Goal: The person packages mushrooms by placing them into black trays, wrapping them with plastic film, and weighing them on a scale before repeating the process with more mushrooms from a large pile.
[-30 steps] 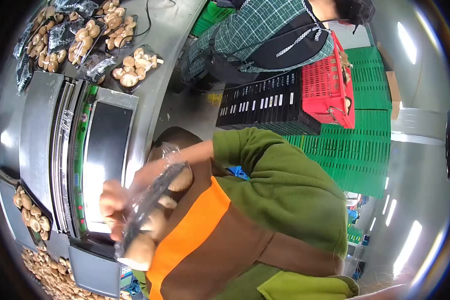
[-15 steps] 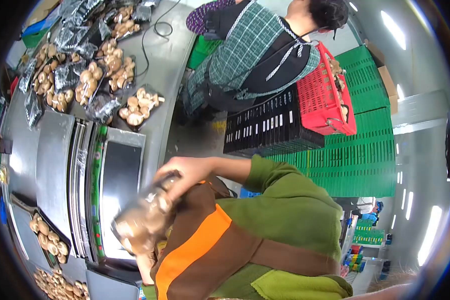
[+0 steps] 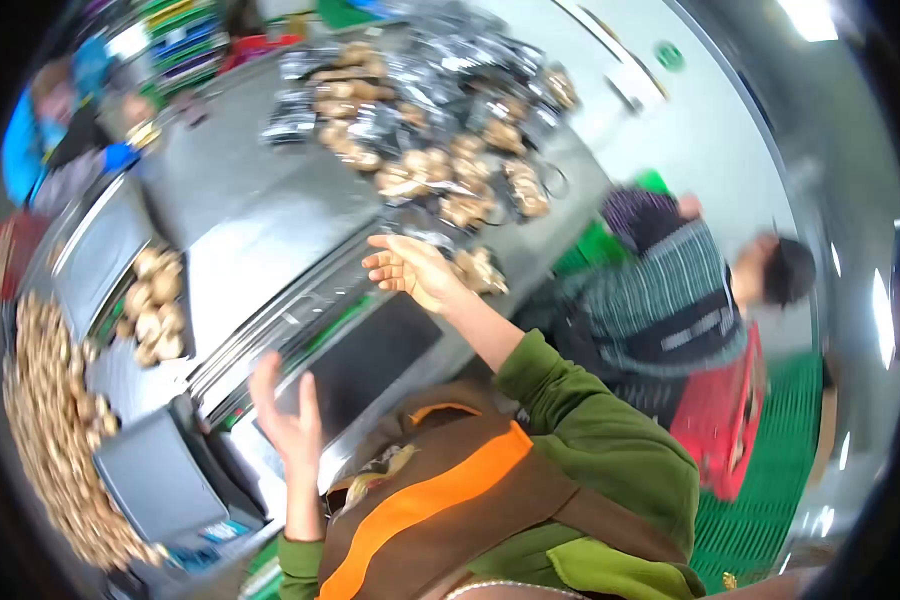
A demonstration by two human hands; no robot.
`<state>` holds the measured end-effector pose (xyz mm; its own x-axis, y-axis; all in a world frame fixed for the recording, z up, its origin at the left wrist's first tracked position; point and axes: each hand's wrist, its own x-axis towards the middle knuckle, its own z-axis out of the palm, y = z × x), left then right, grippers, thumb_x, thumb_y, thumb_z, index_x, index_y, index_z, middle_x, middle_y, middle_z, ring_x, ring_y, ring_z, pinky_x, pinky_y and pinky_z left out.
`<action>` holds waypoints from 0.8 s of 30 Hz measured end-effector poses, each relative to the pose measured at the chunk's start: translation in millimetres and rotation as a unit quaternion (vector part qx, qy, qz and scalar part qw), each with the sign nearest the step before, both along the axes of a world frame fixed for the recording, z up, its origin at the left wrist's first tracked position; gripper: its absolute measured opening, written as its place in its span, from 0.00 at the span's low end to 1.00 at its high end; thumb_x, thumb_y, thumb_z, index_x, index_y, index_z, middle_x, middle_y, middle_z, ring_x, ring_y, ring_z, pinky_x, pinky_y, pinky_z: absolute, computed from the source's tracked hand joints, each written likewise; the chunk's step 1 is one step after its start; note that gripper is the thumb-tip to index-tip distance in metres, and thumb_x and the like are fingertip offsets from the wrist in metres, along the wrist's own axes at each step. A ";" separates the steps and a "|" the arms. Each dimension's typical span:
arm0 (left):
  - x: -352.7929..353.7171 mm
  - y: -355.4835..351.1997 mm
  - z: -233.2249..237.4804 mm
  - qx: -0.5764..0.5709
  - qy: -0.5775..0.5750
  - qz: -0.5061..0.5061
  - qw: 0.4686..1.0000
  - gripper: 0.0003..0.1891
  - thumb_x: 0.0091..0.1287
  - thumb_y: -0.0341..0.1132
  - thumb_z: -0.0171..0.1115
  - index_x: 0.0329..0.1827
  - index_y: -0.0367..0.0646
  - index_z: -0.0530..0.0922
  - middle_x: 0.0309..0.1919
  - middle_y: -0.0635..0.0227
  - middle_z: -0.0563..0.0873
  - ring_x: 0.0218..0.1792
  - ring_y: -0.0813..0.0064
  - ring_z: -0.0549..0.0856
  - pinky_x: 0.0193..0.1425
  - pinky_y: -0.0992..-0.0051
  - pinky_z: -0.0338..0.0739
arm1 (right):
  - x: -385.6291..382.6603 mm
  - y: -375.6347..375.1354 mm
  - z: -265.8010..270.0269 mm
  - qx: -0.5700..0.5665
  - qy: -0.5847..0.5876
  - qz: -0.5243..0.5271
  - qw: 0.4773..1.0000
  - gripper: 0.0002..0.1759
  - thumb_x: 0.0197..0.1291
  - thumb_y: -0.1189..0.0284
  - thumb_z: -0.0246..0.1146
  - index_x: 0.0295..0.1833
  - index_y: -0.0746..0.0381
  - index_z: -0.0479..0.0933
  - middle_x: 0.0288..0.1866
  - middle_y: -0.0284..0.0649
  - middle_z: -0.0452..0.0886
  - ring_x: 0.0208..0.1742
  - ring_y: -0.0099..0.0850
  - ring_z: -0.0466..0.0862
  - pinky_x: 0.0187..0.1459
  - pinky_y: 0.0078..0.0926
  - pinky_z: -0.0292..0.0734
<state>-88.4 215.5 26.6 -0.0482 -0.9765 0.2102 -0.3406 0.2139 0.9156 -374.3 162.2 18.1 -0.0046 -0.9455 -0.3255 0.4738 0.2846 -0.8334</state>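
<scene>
Both hands are open with nothing in their grasp, the right hand (image 3: 420, 275) near the wrapped mushrooms (image 3: 420, 172), probably heaped on the table (image 3: 240, 180) for easy reach, and the left hand (image 3: 296, 432) above the machine (image 3: 385, 345).

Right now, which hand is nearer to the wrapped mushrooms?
Right. The right hand is just on the near side of the wrapped mushrooms; the left hand is farther back, close to the brown apron.
</scene>
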 end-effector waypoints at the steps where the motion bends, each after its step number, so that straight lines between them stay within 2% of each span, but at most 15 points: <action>1: 6.2 -14.6 9.0 -0.019 -0.058 0.082 0.995 0.29 0.58 0.30 0.69 0.63 0.36 0.69 0.61 0.52 0.72 0.64 0.56 0.70 0.67 0.61 0.63 | 21.6 -29.2 1.6 0.003 0.039 0.018 0.999 0.23 0.68 0.58 0.57 0.59 0.64 0.72 0.46 0.43 0.83 0.42 0.26 0.83 0.41 0.23 0.79; 3: 40.1 -47.4 -2.3 -0.092 -0.194 0.220 0.951 0.42 0.52 0.41 0.76 0.68 0.39 0.64 0.66 0.47 0.65 0.68 0.48 0.62 0.71 0.53 0.54 | 82.8 -91.6 6.9 -0.057 0.143 0.076 0.985 0.20 0.68 0.61 0.58 0.57 0.63 0.75 0.46 0.40 0.83 0.43 0.27 0.83 0.42 0.23 0.79; 4: 57.2 -66.0 -8.6 -0.112 -0.222 0.260 0.933 0.50 0.47 0.46 0.78 0.71 0.39 0.60 0.68 0.46 0.62 0.69 0.47 0.59 0.72 0.50 0.52 | 113.4 -125.9 4.3 -0.103 0.194 0.103 0.970 0.19 0.67 0.61 0.58 0.55 0.64 0.76 0.45 0.39 0.83 0.43 0.28 0.83 0.43 0.23 0.79; 6: 81.0 -98.5 -8.9 -0.089 -0.254 0.313 0.911 0.56 0.42 0.49 0.80 0.73 0.39 0.57 0.69 0.42 0.59 0.71 0.45 0.57 0.72 0.49 0.52 | 175.9 -195.4 -7.8 -0.231 0.313 0.177 0.904 0.21 0.65 0.60 0.59 0.54 0.64 0.77 0.50 0.42 0.82 0.49 0.36 0.82 0.50 0.29 0.77; 8: 98.3 -123.9 -12.9 -0.026 -0.274 0.317 0.908 0.60 0.39 0.51 0.81 0.73 0.38 0.54 0.69 0.37 0.56 0.72 0.41 0.55 0.73 0.50 0.52 | 234.0 -248.1 -12.5 -0.394 0.455 0.180 0.778 0.26 0.60 0.52 0.61 0.55 0.61 0.78 0.55 0.46 0.79 0.55 0.43 0.78 0.58 0.37 0.73; 10: 108.3 -143.6 -18.8 0.005 -0.273 0.304 0.913 0.63 0.37 0.53 0.82 0.73 0.36 0.53 0.69 0.33 0.56 0.71 0.40 0.55 0.73 0.49 0.52 | 278.7 -278.1 -19.6 -0.410 0.516 0.264 0.704 0.33 0.54 0.46 0.63 0.59 0.57 0.76 0.62 0.48 0.73 0.61 0.45 0.74 0.64 0.40 0.66; 11: 113.1 -151.8 -24.5 0.017 -0.264 0.288 0.920 0.63 0.36 0.53 0.81 0.73 0.34 0.53 0.67 0.34 0.58 0.70 0.40 0.57 0.72 0.50 0.52 | 289.7 -285.6 -24.4 -0.409 0.513 0.271 0.705 0.33 0.54 0.46 0.63 0.59 0.57 0.76 0.62 0.48 0.73 0.61 0.45 0.74 0.64 0.40 0.66; 13: 115.5 -161.7 -32.4 0.029 -0.271 0.254 0.928 0.63 0.35 0.55 0.81 0.71 0.31 0.55 0.64 0.37 0.63 0.68 0.41 0.60 0.72 0.51 0.53 | 300.1 -284.6 -38.4 -0.381 0.553 0.401 0.623 0.37 0.52 0.41 0.62 0.60 0.56 0.76 0.62 0.48 0.72 0.62 0.46 0.73 0.64 0.40 0.67; 14: 114.5 -164.7 -34.1 0.027 -0.286 0.235 0.929 0.62 0.35 0.55 0.81 0.70 0.30 0.56 0.63 0.40 0.66 0.66 0.42 0.62 0.71 0.52 0.54 | 295.4 -281.5 -47.3 -0.386 0.519 0.370 0.667 0.38 0.49 0.40 0.63 0.60 0.54 0.76 0.62 0.47 0.72 0.62 0.46 0.73 0.63 0.40 0.68; 16: 107.9 -172.4 -47.3 -0.072 -0.310 0.211 0.924 0.59 0.33 0.57 0.80 0.66 0.30 0.63 0.60 0.45 0.70 0.61 0.48 0.69 0.67 0.53 0.61 | 271.9 -266.3 -54.1 -0.357 0.551 0.324 0.682 0.35 0.50 0.42 0.64 0.59 0.53 0.77 0.62 0.47 0.73 0.62 0.45 0.73 0.62 0.40 0.68; 18: 92.7 -180.4 -47.7 -0.070 -0.284 0.127 0.948 0.57 0.30 0.54 0.82 0.65 0.33 0.65 0.59 0.49 0.72 0.59 0.50 0.71 0.65 0.57 0.64 | 231.5 -239.1 -50.8 -0.315 0.618 0.224 0.684 0.33 0.51 0.45 0.64 0.58 0.54 0.77 0.60 0.49 0.73 0.59 0.47 0.74 0.60 0.41 0.69; 20: 71.5 -187.1 -35.0 -0.080 -0.247 0.017 0.965 0.55 0.27 0.49 0.83 0.64 0.36 0.67 0.58 0.52 0.74 0.59 0.50 0.72 0.65 0.59 0.66 | 188.9 -205.5 -40.7 -0.278 0.654 0.188 0.677 0.32 0.52 0.47 0.64 0.57 0.57 0.77 0.60 0.49 0.73 0.60 0.47 0.72 0.62 0.42 0.66; 22: 51.6 -191.5 -27.3 -0.089 -0.222 -0.091 0.967 0.55 0.27 0.44 0.83 0.64 0.37 0.67 0.60 0.53 0.73 0.60 0.51 0.71 0.66 0.59 0.65 | 154.9 -177.7 -40.8 -0.251 0.712 0.066 0.652 0.32 0.54 0.47 0.62 0.56 0.61 0.76 0.60 0.47 0.73 0.63 0.47 0.69 0.65 0.45 0.60; 23: 44.7 -193.8 -27.1 -0.088 -0.232 -0.125 0.961 0.57 0.26 0.45 0.84 0.66 0.38 0.65 0.61 0.52 0.73 0.62 0.50 0.70 0.67 0.58 0.64 | 141.1 -165.6 -36.3 -0.195 0.705 0.101 0.675 0.35 0.57 0.45 0.60 0.58 0.63 0.74 0.63 0.49 0.70 0.68 0.47 0.64 0.68 0.46 0.54; 24: 39.8 -196.6 -28.7 -0.088 -0.242 -0.160 0.953 0.59 0.25 0.45 0.84 0.67 0.38 0.64 0.62 0.52 0.72 0.63 0.49 0.69 0.69 0.58 0.63 | 132.1 -162.5 -37.0 -0.191 0.708 0.092 0.673 0.35 0.57 0.45 0.60 0.58 0.63 0.74 0.63 0.49 0.70 0.68 0.47 0.64 0.68 0.46 0.54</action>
<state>-48.5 18.9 -2.1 -0.4697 -0.8475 0.2473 -0.6051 0.5130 0.6089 -242.2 -0.3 -18.9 0.0738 -0.9861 0.1490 -0.8877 -0.1331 -0.4407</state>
